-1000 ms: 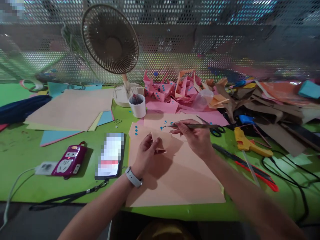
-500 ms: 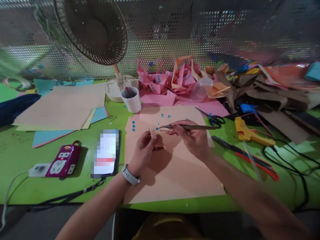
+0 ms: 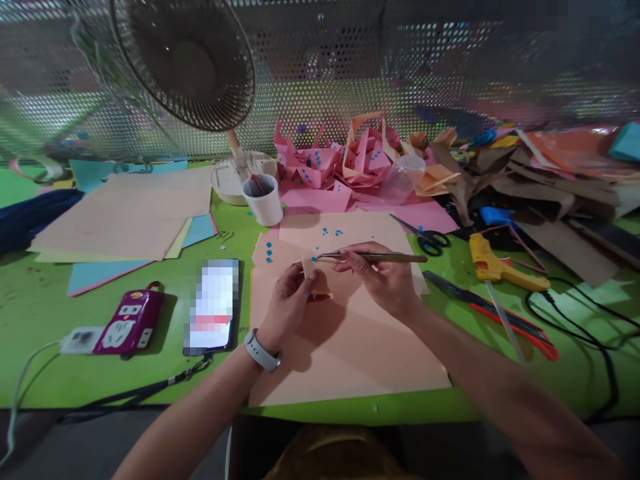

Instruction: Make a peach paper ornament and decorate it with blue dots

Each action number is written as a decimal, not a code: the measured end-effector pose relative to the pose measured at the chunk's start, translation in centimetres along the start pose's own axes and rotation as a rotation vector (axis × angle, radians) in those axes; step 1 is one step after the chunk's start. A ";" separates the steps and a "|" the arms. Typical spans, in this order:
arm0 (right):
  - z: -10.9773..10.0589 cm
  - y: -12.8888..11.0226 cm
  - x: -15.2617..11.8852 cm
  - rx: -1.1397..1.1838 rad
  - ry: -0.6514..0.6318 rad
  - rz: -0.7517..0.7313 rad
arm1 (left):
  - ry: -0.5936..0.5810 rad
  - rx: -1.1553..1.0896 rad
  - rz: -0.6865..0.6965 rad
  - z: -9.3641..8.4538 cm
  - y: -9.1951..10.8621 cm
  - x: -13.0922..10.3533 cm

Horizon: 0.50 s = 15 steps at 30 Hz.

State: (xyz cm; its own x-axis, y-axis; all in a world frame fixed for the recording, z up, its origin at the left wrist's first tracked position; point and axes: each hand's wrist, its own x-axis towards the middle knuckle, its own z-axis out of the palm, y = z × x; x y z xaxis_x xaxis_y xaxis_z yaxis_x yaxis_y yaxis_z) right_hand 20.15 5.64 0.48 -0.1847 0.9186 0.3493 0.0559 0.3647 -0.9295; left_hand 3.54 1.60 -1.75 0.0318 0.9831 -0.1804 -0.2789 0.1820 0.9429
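My left hand pinches a small peach paper piece above a large peach sheet. Tweezers lie in the grip of my right hand, pointing left. At their tip a tiny blue piece meets the upper edge of the paper piece; whether it is stuck there I cannot tell. Several blue bits lie on the sheet to the left, and more lie farther back.
A phone and a purple power socket lie left. Scissors, a red-black cutter and a yellow glue gun are right. Behind stand a white cup, a fan and folded pink paper.
The tweezers and my right hand have shifted slightly left, and the blue piece at the tip is now against the paper piece's edge. My left hand has barely moved.
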 end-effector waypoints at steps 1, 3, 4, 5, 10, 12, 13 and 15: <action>0.0 0.0 0.0 -0.002 -0.001 -0.010 | -0.001 0.003 0.003 0.0 0.0 0.0; 0.0 -0.1 0.0 -0.014 -0.002 -0.027 | -0.001 0.005 0.007 0.0 0.0 0.1; 0.0 -0.1 0.0 -0.023 -0.002 -0.031 | 0.000 0.006 0.006 0.0 0.1 0.1; 0.0 -0.2 0.0 -0.034 -0.003 -0.033 | 0.000 0.009 0.003 0.0 0.1 0.1; -0.1 -0.1 0.1 -0.083 -0.003 -0.038 | -0.004 0.044 -0.014 0.1 0.4 0.0; -0.1 -0.1 0.0 -0.090 -0.002 -0.049 | -0.001 0.037 -0.009 0.1 0.4 0.0; -0.1 -0.1 0.0 -0.092 -0.002 -0.052 | 0.001 0.031 -0.007 0.1 0.4 0.0; -0.1 -0.1 0.0 -0.094 0.000 -0.058 | 0.002 0.024 -0.002 0.1 0.3 0.0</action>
State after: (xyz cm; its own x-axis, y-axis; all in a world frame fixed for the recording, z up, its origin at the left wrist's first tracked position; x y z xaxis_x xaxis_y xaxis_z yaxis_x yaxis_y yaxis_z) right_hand 20.21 5.60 0.55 -0.1903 0.8955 0.4023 0.1369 0.4300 -0.8924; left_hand 3.52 1.66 -1.44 0.0303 0.9826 -0.1832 -0.2559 0.1847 0.9489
